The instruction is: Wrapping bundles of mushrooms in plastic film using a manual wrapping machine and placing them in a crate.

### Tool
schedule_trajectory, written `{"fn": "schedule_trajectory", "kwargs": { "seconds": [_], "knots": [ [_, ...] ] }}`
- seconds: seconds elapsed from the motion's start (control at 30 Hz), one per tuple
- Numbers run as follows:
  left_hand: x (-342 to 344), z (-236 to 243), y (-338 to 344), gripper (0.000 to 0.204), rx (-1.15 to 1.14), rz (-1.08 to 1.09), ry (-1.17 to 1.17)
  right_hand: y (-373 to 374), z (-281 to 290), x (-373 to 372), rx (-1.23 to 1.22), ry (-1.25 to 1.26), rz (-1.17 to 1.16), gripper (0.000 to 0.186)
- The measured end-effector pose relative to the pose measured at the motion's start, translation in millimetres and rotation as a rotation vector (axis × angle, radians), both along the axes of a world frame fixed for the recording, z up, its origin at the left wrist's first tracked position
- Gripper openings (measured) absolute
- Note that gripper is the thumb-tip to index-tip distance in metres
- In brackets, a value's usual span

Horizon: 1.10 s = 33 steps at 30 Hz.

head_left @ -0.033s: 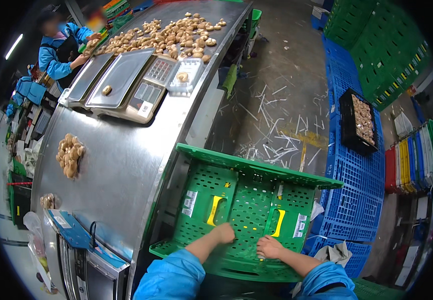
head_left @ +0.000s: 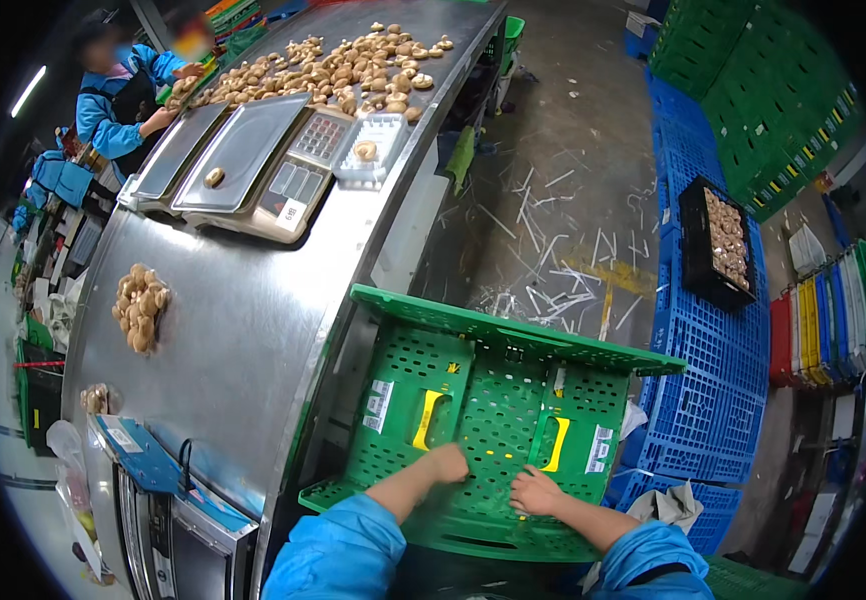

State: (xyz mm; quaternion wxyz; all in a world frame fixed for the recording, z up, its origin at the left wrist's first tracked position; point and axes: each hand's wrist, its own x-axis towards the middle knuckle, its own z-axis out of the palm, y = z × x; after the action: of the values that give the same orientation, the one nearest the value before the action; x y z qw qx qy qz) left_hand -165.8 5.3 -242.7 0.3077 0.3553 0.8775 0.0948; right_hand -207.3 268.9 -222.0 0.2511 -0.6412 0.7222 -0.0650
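A green folding crate (head_left: 498, 400) lies before me, with its far long wall upright. Its two perforated end panels are folded down inside, each with a yellow handle (head_left: 557, 445) and a white label. My left hand (head_left: 444, 465) is curled closed over the left panel, just below that panel's yellow grip; whatever its fingers hold is hidden. My right hand (head_left: 536, 492) rests on the lower part of the right panel, fingers stretched and slightly apart, with nothing visible in them.
On the left, a steel table (head_left: 233, 340) bears scales (head_left: 243, 160), a mushroom pile (head_left: 353, 75) and a bagged mushroom pack (head_left: 140, 305). Blue pallets (head_left: 698, 400) hold a black crate of mushrooms (head_left: 721, 245) and stacked green crates (head_left: 783, 110). A co-worker (head_left: 113, 110) stands across the table.
My right hand has shifted very slightly up and left, its fingers a little more spread. My left hand and the crate look nearly the same.
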Motion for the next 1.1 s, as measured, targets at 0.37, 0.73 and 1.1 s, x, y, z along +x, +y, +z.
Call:
{"fn": "schedule_trajectory", "kwargs": {
  "seconds": [0.37,0.73,1.1],
  "knots": [
    [33,181,-172,0.02,-0.171,0.541,0.245,91,137,-27,0.283,0.293,-0.701,0.015],
    [140,182,-103,0.043,0.046,0.339,0.037,172,93,-28,-0.402,-0.296,-1.815,0.028],
    [153,172,-115,0.008,-0.022,0.649,0.245,131,100,-29,-0.427,-0.058,-1.74,0.029]
  ]
}}
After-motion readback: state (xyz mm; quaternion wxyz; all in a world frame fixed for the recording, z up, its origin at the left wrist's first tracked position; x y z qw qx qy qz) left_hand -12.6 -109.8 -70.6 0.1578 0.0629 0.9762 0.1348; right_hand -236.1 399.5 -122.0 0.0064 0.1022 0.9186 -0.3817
